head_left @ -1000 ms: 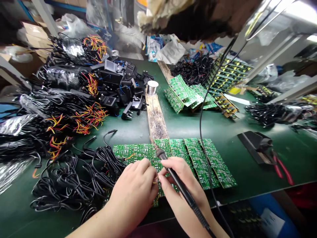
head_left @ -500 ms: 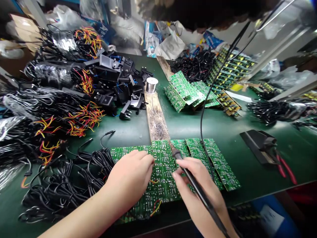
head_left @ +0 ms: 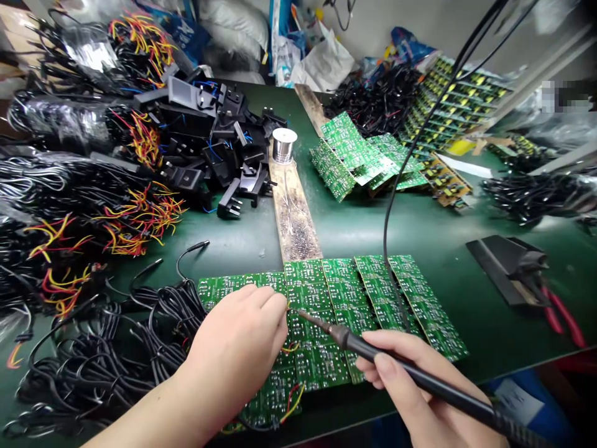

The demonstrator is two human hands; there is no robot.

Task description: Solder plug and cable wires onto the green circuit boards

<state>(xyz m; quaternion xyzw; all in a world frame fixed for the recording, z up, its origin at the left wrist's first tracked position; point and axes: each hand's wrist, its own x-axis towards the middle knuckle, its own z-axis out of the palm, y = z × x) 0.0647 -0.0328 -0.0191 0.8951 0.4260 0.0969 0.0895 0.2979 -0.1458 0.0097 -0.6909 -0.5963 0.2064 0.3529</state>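
My right hand [head_left: 420, 379] is closed around the black handle of a soldering iron [head_left: 345, 337]. The iron points left, its tip beside the fingertips of my left hand [head_left: 240, 339]. That hand is closed in a pinch over the green circuit boards [head_left: 312, 339], with a bit of wire [head_left: 288, 307] just showing at its fingertips. Most of what it grips is hidden. Below it, short red and yellow wires [head_left: 293, 398] lie on the boards. Coiled black cables [head_left: 125, 354] lie left of my left hand.
Behind the boards, a solder spool [head_left: 284, 146] stands on a scorched wooden strip [head_left: 298, 214]. Black plug adapters [head_left: 224, 149] are heaped to its left. More green boards [head_left: 347, 149] lie at the back. Red-handled pliers [head_left: 562, 314] rest at right. A black cord [head_left: 389, 218] hangs across the boards.
The soldering iron has swung from the boards' back edge down and left to my left fingertips. My right hand has moved right and tilted the handle flatter. The camera view has shifted slightly.
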